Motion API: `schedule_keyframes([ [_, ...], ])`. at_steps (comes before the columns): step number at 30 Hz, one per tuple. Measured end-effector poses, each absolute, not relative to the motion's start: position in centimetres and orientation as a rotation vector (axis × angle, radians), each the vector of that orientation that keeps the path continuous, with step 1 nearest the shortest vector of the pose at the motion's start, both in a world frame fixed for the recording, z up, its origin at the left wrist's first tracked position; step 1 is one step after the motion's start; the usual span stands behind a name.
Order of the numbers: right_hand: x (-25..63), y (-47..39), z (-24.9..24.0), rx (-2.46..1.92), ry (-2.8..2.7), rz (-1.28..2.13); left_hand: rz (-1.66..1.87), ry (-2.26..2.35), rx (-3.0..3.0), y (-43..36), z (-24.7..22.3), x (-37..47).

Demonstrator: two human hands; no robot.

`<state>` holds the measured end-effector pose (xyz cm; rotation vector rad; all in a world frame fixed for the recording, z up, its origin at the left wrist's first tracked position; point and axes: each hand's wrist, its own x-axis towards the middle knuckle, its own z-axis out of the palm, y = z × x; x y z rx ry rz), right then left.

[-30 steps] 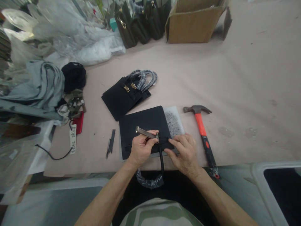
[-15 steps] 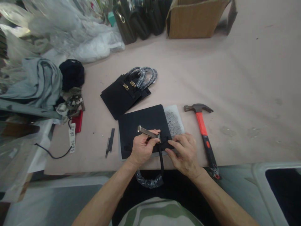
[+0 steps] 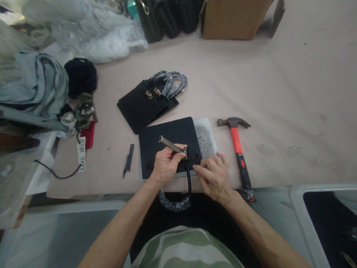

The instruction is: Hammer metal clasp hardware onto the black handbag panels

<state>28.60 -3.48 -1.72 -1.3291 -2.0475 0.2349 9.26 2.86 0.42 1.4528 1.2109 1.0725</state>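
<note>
My left hand (image 3: 165,163) is closed around a slim metal punch (image 3: 172,144), tilted with its round butt up and left. The punch's narrow head is down against a black leather panel (image 3: 164,130), at the base of a black bag handle (image 3: 189,182). Clear plastic wraps the handle's lower loop (image 3: 175,205), which hangs past the table edge. On the right, my right hand (image 3: 213,175) has its index finger stretched to the panel's lower right, beside the handle base; nothing shows in its grip. A pale, black-speckled board (image 3: 205,137) lies under the panel.
A claw hammer (image 3: 238,150) lies right of my right hand. Behind the panel are stacked black bag panels (image 3: 136,106) with wrapped handles. Thin dark strips (image 3: 128,158) lie left. Farther back are a cardboard box (image 3: 228,22), black bags (image 3: 150,22) and plastic wrapping (image 3: 106,41).
The view has tipped slightly, so the table things appear higher. My right hand's fingers have slid a little down and left along the panel. My left hand still holds the punch at the handle base.
</note>
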Motion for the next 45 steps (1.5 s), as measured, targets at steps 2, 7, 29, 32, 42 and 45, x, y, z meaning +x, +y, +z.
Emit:
schedule_keyframes([
  [2, 28.4, -3.4, -1.6, -1.357, -2.063, 0.219, 1.08, 1.21, 1.461, 2.9, 0.4, 9.3],
  [7, 28.0, -3.2, -1.3, -1.384, -2.078, 0.207, 1.096, 1.185, 1.483, 2.9, 0.3, 9.2],
  [29, 29.1, -3.2, -1.2, -1.301, -2.215, 0.234, 1.23, 1.048, 1.876, 2.0, -0.6, 9.6],
  [32, 29.2, -3.1, -1.1, -1.28, -2.211, 0.228, 1.217, 1.033, 1.954, 1.9, -0.6, 9.6],
  [42, 29.5, -3.3, -1.7, -1.282, -2.188, 0.254, 1.172, 1.127, 2.103, 1.3, -0.4, 10.2],
  [45, 29.5, -3.3, -1.8, -1.275, -2.165, 0.261, 1.222, 1.209, 2.096, 0.7, -0.6, 10.6],
])
